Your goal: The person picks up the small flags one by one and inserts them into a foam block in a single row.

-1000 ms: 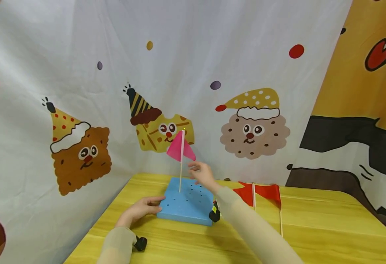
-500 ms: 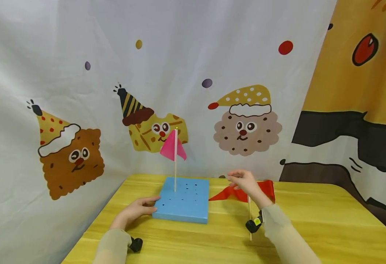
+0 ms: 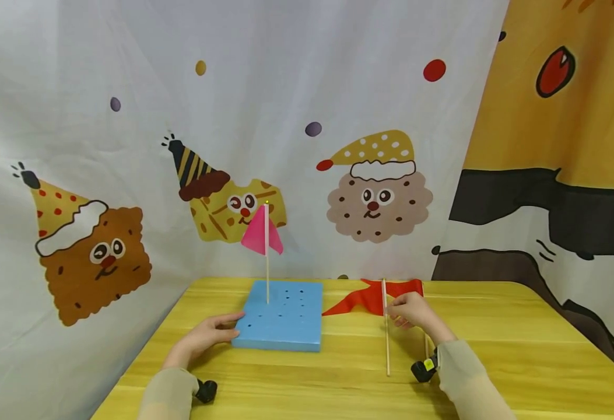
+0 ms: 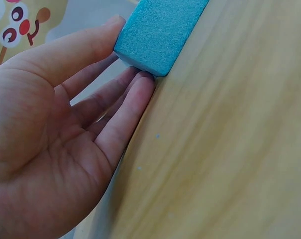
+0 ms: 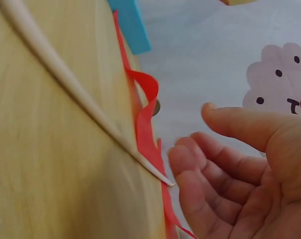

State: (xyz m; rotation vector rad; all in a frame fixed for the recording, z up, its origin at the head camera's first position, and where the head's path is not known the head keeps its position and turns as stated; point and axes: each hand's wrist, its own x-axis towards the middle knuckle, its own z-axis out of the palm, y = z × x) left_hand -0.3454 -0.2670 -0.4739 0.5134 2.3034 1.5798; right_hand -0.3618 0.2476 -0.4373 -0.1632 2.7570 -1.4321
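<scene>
My left hand (image 3: 204, 338) rests against the left side of a blue foam board (image 3: 277, 332), its fingers nearly straight. In the left wrist view, the thumb and fingertips touch the corner of the board (image 4: 157, 35). A pink flag (image 3: 255, 234) on a thin stick stands upright in the board, which has several small holes on top. My right hand (image 3: 416, 310) is over the red flags lying at the right, beside a flag stick (image 3: 388, 350). In the right wrist view, its thumb is apart from the loosely bent fingers, with the stick (image 5: 85, 99) just beyond the fingertips.
A red flag (image 3: 372, 298) points left towards the board, and a second red flag (image 3: 409, 287) lies partly behind the right hand. The wooden table (image 3: 296, 385) ends at the back against a white cloth (image 3: 307, 70) printed with cartoon figures.
My right hand has moved from near the pink flag rightwards and down to the red flags. The left hand has stayed at the board. The head view has turned slightly right.
</scene>
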